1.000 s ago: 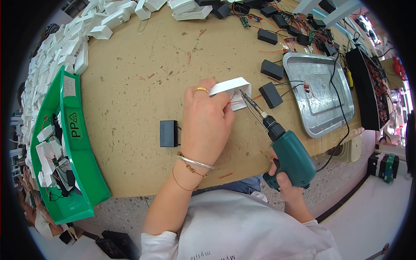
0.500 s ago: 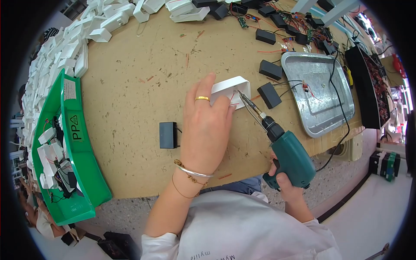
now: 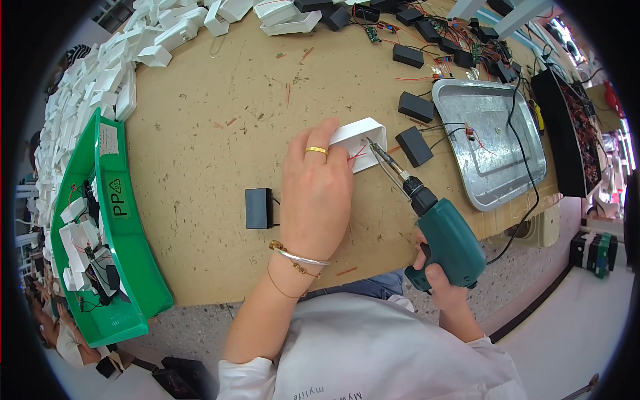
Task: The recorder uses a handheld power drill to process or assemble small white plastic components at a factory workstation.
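Upper left of frame, heaped white housings (image 3: 90,100); below them at the left, a green bin (image 3: 137,250) holding white parts and wiring, its long side running top to bottom with a slight lean. Left of centre, a black block (image 3: 258,208) sits on the brown worktop (image 3: 200,160), taller than wide in view. Centre: left hand (image 3: 317,180), back upward, grasping the left end of a white casing (image 3: 360,129) between fingers and thumb. Casing's long axis runs roughly left–right, right end tipped slightly up-frame; open side faces the lower edge, red wires (image 3: 359,155) inside. Right of it, a green-bodied soldering gun (image 3: 453,240), long axis on a diagonal from lower right, tip pointing upper left into the casing; contact there too small to confirm. Right hand (image 3: 443,285), lower right of centre, wrapped round the gun's handle; trigger pressure cannot be told. Farther right, a second black block (image 3: 415,147), then a metal tray (image 3: 477,183), tilted.
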{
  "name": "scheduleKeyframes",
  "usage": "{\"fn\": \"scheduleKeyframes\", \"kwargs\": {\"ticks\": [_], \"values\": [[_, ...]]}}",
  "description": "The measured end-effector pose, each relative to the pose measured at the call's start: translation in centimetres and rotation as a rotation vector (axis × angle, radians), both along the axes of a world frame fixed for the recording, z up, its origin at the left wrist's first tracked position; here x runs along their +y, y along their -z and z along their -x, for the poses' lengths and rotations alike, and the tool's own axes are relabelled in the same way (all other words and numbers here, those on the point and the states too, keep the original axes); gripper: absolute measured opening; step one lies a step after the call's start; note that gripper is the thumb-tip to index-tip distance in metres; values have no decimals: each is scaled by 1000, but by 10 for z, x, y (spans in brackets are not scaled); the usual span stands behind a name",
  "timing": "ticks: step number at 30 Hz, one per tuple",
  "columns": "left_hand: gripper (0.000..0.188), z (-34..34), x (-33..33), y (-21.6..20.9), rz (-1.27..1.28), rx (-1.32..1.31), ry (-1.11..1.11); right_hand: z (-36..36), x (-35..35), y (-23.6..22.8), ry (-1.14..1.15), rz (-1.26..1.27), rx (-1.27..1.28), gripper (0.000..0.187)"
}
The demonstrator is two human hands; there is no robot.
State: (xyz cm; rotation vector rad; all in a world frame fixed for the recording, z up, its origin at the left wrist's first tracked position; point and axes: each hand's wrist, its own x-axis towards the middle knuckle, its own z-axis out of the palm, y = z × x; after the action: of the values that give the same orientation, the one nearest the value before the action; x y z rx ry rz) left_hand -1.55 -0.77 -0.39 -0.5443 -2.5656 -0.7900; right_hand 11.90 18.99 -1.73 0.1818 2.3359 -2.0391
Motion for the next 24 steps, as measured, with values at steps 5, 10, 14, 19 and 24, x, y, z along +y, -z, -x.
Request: {"fn": "scheduleKeyframes", "kwargs": {"ticks": [5, 10, 14, 19, 24], "values": [[10, 1, 1, 3, 36, 17, -28, 2, -2, -5, 10, -4, -40, 65], [12, 1, 3, 3, 11, 35, -33, 3, -2, -6, 2, 4, -41, 66], [12, 1, 3, 4, 8, 36, -32, 3, -2, -6, -4, 11, -31, 66], [12, 1, 3, 4, 21, 35, -36, 2, -1, -5, 7, 18, -40, 65], [8, 2, 4, 3, 19, 36, -61, 1, -1, -3, -2, 13, -30, 63]]}}
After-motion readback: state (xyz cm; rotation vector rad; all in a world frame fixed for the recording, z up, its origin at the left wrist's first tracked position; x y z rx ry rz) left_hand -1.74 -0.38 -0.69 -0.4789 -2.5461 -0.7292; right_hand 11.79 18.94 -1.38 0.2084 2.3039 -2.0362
